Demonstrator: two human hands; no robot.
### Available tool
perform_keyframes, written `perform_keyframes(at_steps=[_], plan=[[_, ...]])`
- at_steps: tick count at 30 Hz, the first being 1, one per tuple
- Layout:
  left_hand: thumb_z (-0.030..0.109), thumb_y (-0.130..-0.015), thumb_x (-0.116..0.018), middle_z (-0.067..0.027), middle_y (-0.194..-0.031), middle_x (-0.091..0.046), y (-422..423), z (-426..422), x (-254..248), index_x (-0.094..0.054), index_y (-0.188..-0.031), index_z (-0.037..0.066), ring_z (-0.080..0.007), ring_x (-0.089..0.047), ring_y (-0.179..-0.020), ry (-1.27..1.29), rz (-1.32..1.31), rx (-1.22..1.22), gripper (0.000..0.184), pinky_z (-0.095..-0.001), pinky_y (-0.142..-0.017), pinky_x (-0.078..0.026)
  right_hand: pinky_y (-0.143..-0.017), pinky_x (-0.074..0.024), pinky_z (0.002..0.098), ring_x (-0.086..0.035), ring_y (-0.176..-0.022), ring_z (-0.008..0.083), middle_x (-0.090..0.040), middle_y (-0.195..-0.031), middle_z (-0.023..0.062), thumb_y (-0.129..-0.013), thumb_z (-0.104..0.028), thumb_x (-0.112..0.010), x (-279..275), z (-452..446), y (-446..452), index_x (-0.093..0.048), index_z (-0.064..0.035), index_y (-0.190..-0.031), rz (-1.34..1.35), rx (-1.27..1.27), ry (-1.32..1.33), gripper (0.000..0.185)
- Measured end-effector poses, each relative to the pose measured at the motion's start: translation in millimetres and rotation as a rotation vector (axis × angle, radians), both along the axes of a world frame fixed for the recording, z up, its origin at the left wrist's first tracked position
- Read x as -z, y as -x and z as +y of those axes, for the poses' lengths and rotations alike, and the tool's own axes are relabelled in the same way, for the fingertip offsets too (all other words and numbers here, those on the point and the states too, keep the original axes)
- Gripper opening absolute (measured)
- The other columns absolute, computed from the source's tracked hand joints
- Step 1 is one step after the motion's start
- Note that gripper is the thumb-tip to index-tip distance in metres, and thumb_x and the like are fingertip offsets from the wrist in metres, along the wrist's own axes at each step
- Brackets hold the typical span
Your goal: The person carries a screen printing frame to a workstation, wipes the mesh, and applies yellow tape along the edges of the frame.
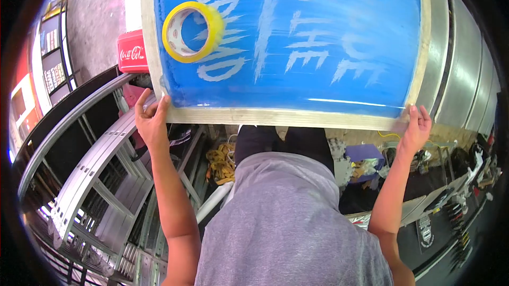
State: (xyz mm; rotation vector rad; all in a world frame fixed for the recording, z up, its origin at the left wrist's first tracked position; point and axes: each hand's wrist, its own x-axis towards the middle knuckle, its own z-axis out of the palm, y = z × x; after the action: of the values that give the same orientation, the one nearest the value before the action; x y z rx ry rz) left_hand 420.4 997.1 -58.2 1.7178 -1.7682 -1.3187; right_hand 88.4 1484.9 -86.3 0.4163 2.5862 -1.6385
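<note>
In front of my body is a screen printing frame (275, 118), pale wood around a blue mesh (318, 87) with whitish brushy lettering. My left hand (152, 122) grips its near left corner, thumb on the wood and some fingers partly hidden at the edge. At the near right corner, my right hand (415, 133) holds the same frame, with part of its fingers out of sight. A roll of yellow tape (215, 32) lies on the mesh toward the left. The frame's far edge is cut off by the top of the view.
Metal ladders (98, 150) stand at the left, near a red Coca-Cola box (132, 52). Silvery metal panels (460, 58) extend along the right. Below the frame are a yellowish rope bundle (220, 163) and a purple box (365, 154) with loose items.
</note>
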Motion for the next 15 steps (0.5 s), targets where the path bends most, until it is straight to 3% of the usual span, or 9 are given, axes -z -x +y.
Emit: perform_keyframes(at_steps=[15], plan=[[0.009, -0.087, -0.078, -0.0092, -0.088, -0.072, -7.3, -2.4, 6.7, -0.052, -0.132, 0.0, -0.0091, -0.065, -0.079, 0.007, 0.035, 0.049, 0.053, -0.0206, -0.076, -0.048, -0.078, -0.0501, 0.0229, -0.064, -0.084, 0.0106, -0.068, -0.092, 0.0076, -0.089, -0.003, -0.074, 1.2, 0.2, 0.3, -0.055, 0.0046, -0.119, 0.039, -0.011, 0.045, 0.036]])
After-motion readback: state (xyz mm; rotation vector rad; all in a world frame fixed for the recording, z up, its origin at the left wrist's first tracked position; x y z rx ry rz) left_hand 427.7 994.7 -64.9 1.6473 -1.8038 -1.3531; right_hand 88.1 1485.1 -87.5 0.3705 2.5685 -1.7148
